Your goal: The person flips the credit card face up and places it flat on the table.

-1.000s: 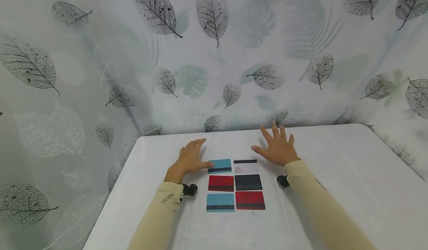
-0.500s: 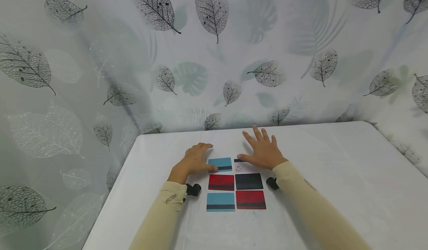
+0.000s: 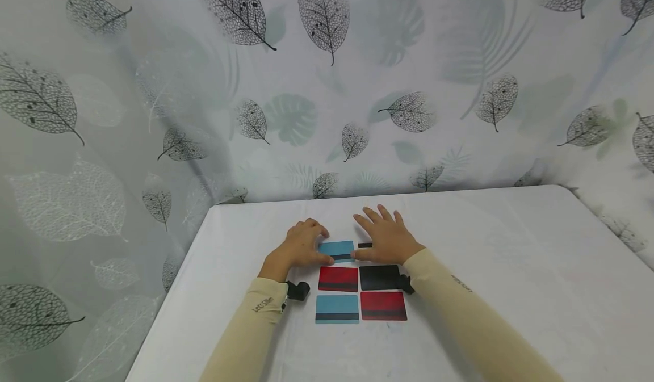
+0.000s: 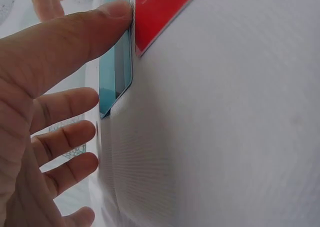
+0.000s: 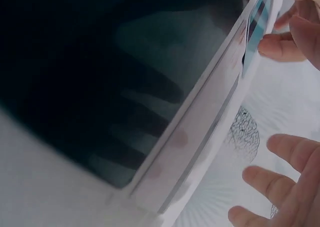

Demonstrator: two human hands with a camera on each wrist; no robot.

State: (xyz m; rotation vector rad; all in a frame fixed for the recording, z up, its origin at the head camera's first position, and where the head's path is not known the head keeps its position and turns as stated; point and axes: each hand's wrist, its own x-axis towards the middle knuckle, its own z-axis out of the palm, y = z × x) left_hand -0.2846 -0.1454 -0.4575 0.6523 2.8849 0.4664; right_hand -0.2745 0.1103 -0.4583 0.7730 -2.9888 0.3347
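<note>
My left hand (image 3: 300,244) rests at the left end of a blue card (image 3: 341,250) with a dark stripe, in the back row. Its thumb (image 4: 112,12) lies across the card's front edge in the left wrist view, while the other fingers are loosely bent near the far side. Spread fingers and a straight thumb show on my right hand (image 3: 387,239), which covers most of a white card (image 5: 200,117) with a black stripe. The right thumb tip reaches the gap beside the blue card. A black card (image 3: 379,277) lies in front of that hand.
A red card (image 3: 338,278) lies beside the black one. Closer to me are another blue card (image 3: 336,308) and another red card (image 3: 384,305). All sit on a white table (image 3: 485,229), backed by a leaf-patterned curtain (image 3: 327,104).
My right hand has moved left and slightly nearer, from beside the white card to over it. The left hand has shifted a little right onto the blue card. The cards look unmoved.
</note>
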